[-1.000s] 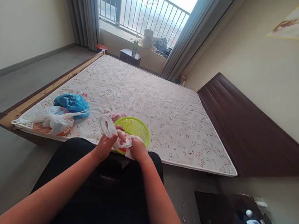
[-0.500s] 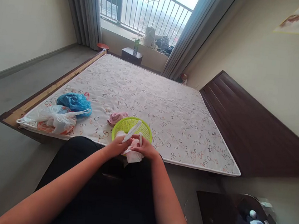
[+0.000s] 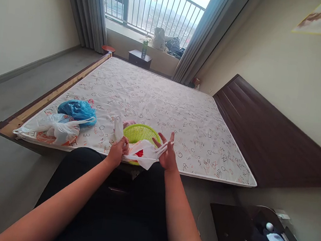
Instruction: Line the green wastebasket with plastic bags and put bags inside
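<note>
A white plastic bag (image 3: 147,161) is stretched between my two hands, with something red showing at its middle. My left hand (image 3: 118,152) is closed round one end of it, and a white strip sticks up above the fist. On the other side, my right hand (image 3: 168,157) has a bag handle looped over it, the fingers spread. Behind and under the bag is a yellow-green plastic basket (image 3: 139,133) at the mattress edge; the bag and hands hide part of it. A pink cloth item (image 3: 129,123) shows just beyond the basket, mostly covered.
The bare mattress (image 3: 152,92) has a letter print. To the left lie a blue plastic bag (image 3: 78,111) and a tied white plastic bag (image 3: 61,127). A dark headboard (image 3: 253,119) stands right, and a dark bedside cabinet (image 3: 232,229) is at lower right.
My hands have moved apart, pulling the white bag wide between them. The right fingers have spread. The red thing has come into sight, and the pink item is now more hidden.
</note>
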`<state>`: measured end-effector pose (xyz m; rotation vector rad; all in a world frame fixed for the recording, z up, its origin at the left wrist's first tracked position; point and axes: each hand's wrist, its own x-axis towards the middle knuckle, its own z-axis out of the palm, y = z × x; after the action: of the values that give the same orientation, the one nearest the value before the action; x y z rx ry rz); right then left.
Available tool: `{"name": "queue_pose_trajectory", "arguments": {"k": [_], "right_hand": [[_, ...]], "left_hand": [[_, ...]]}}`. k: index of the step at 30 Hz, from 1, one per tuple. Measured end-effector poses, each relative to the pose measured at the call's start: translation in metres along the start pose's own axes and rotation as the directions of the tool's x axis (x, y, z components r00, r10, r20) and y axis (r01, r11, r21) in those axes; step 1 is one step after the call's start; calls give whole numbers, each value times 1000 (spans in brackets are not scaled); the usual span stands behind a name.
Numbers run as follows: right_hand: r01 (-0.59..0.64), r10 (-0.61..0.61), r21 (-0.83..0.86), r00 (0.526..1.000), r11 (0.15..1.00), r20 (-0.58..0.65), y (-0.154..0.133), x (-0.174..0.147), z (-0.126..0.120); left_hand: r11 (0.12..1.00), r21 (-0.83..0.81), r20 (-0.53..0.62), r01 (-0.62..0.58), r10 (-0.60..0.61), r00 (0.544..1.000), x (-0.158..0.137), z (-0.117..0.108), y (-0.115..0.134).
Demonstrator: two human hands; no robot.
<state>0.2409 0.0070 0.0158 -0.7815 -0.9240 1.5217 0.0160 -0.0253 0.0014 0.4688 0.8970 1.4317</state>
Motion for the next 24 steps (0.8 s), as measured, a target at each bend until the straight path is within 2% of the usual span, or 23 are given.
{"name": "queue_pose_trajectory", "arguments": {"k": [2,5,8,11,13,16,17,18,20,22,24], "right_hand": [[60,-46,-213,996,975,71,7,-2,0],[211,-172,-497,977,841,124,21,-6,-4],[247,-178,-620,969,744,172,29,-12,-9],[230,-146,-649,973,725,181,24,-16,-7],[176,-90,-621,982,764,168,17,-15,-1],[20,127,-580,969,814,212,8,-13,12],[-18,162,-565,965,825,206,6,-12,17],[-38,151,-528,974,848,172,4,-11,21],[-14,22,-338,1000,941,19,0,-9,26],[80,-89,-60,980,995,-177,-4,-7,27],[148,-104,127,947,981,-303,-9,-5,26]], "left_hand": [[993,-116,-55,3,-9,998,0,0,4],[951,-308,-190,-31,-30,981,2,-1,11],[911,-410,-251,-37,-74,965,5,-2,16],[935,-351,-197,48,-124,972,3,-1,16],[963,-262,-169,66,-113,979,-1,1,13],[989,-146,-141,2,-23,990,-7,6,8],[993,-118,-123,-22,8,992,-9,8,6],[995,-96,-100,-39,30,995,-10,9,5],[996,-77,-53,-52,48,997,-11,10,2],[994,-94,-43,-47,43,998,-9,8,-3],[989,-147,-74,-26,15,997,-6,6,-8]]}}
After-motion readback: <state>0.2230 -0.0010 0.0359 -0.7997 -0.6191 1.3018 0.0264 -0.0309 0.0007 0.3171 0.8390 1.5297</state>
